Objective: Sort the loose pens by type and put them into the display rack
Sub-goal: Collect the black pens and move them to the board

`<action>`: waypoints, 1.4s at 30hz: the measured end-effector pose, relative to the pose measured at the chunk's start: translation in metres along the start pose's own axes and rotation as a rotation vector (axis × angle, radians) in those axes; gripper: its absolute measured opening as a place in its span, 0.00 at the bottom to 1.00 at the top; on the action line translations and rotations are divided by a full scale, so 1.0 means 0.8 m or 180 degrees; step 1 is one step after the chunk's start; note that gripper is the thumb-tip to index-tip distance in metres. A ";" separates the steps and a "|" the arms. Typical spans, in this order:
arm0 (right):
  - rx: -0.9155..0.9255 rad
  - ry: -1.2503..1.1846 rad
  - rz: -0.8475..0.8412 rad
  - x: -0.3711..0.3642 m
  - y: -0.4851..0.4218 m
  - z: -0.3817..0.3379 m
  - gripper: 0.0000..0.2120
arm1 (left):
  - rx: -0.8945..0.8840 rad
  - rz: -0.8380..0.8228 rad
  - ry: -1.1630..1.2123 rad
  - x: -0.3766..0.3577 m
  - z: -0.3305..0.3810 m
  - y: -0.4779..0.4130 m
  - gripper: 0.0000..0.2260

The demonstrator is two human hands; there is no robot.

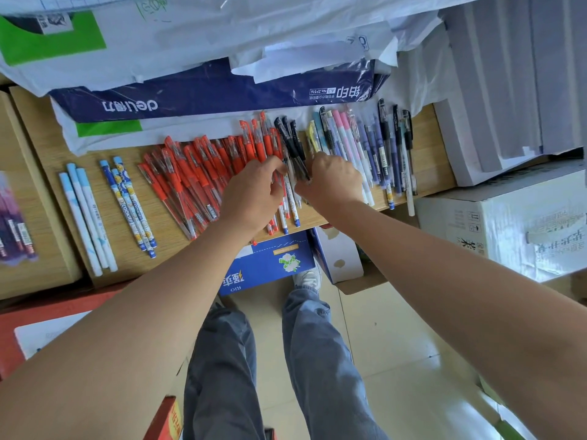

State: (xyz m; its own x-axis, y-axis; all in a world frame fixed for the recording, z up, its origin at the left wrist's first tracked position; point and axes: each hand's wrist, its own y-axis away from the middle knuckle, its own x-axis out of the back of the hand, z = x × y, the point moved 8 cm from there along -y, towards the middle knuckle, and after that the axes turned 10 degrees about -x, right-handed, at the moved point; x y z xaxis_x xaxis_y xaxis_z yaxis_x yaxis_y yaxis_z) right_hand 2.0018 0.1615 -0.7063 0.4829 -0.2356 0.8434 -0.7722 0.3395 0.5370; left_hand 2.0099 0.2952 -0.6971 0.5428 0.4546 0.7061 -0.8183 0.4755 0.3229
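Pens with black caps (293,144) lie in a small bunch between the two hands, on the wooden shelf (428,160). The right hand (332,182) has its fingers curled round the lower ends of that bunch and grips it, with the caps fanning out beyond the knuckles. The left hand (254,193) sits just left of the grip. Its fingers are bent down onto the pens there, and its thumb and forefinger reach toward the black bunch; whether it pinches anything cannot be told. Left of the grip spreads a thick heap of red pens (190,176), partly under the left hand. Farther left, well apart from the grip, lie blue patterned pens (135,206) and then pale blue pens (87,217). Right of the grip, close by the right hand, is a row of mixed pens (371,147) in pink, purple and clear. Beyond the grip, a dark blue paper pack (206,93) overlaps the back of the shelf. Below the grip, under the shelf edge, sits a blue box (270,265).
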 end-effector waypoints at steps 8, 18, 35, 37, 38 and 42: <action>0.0139 -0.0035 -0.0094 -0.006 -0.003 0.001 0.17 | 0.0019 0.0067 0.0196 0.001 -0.004 -0.004 0.09; 0.0398 -0.1608 -0.0790 0.003 0.000 0.007 0.12 | 0.0498 0.0126 0.1143 0.009 0.016 -0.010 0.13; -0.0027 -0.1738 -0.0124 0.053 -0.024 0.157 0.10 | 0.1216 -0.0098 0.2141 -0.064 0.075 -0.062 0.16; -0.0525 -0.1455 0.0493 0.062 -0.035 0.196 0.08 | 0.1181 -0.0040 0.2123 -0.067 0.072 -0.063 0.20; -0.0754 -0.1377 0.0585 0.060 -0.041 0.212 0.08 | 0.1158 -0.0015 0.2104 -0.068 0.070 -0.063 0.18; -0.1106 -0.1083 0.0367 0.037 -0.057 0.239 0.10 | 0.1028 0.0093 0.2065 -0.067 0.075 -0.066 0.12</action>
State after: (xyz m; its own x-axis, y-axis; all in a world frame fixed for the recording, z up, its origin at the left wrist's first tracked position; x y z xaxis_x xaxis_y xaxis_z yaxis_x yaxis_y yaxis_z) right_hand 1.9726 -0.0353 -0.7095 0.1957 -0.4427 0.8751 -0.6017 0.6504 0.4636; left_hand 2.0125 0.2007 -0.7140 0.4408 0.8667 0.2335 -0.7947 0.2559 0.5505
